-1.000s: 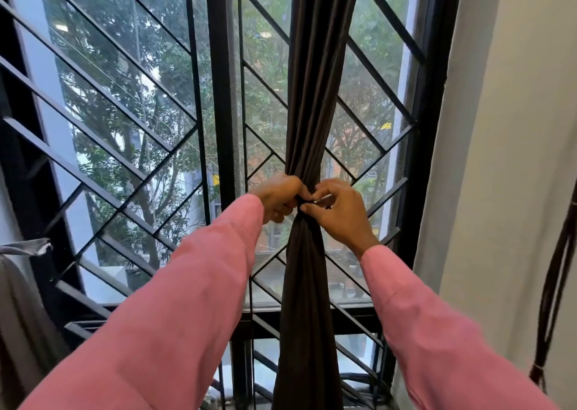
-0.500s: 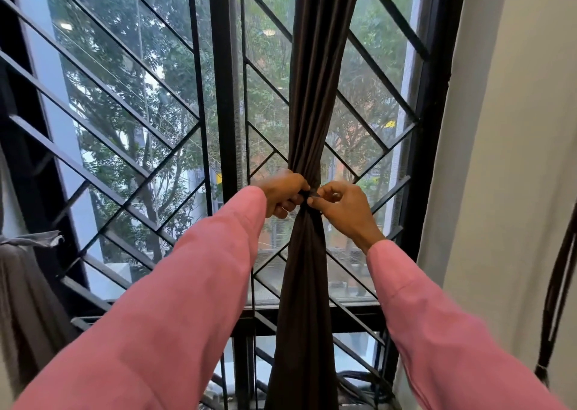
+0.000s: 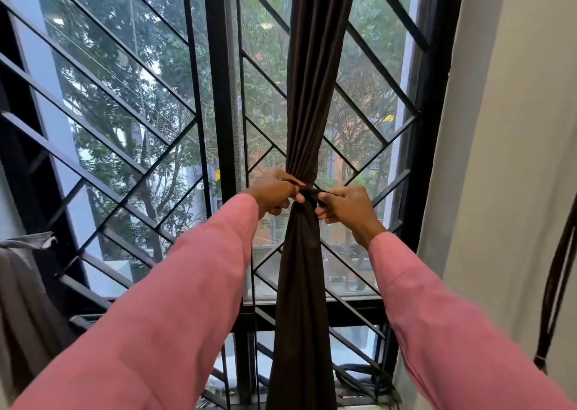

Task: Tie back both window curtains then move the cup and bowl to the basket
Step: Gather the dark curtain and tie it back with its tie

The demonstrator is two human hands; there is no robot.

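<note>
A tall window fills most of the view, its glass backed by a black metal grille (image 3: 125, 134) of slanting bars, with green trees and parts of buildings outside. A plain cream wall (image 3: 515, 128) runs down the right edge of the window frame. Two arms in pink reach forward from the lower corners, the left sleeve (image 3: 156, 316) wide across the lower left and the right sleeve (image 3: 437, 316) coming in from the lower right.

The dark brown curtain (image 3: 315, 81) hangs in front of the right half of the window, just right of the thick central upright of the frame. It is drawn into one narrow bundle, pinched to a waist at about mid-height and spreading a little below that down to the sill. A grey cloth (image 3: 25, 284) hangs at the left edge of the window, and a dark strap (image 3: 559, 284) hangs against the wall at the far right. Black cables (image 3: 359, 375) lie along the sill near the window's lower right corner.

The left hand (image 3: 274, 194) is at the left side of the curtain's waist, fingers curled in around one end of a dark tie band (image 3: 309, 188). The right hand (image 3: 346, 205) is at the right side, pinching the other end between thumb and forefinger, the other fingers curled under. The band crosses the front of the gathered fabric between the two hands; whether it is knotted cannot be told.
</note>
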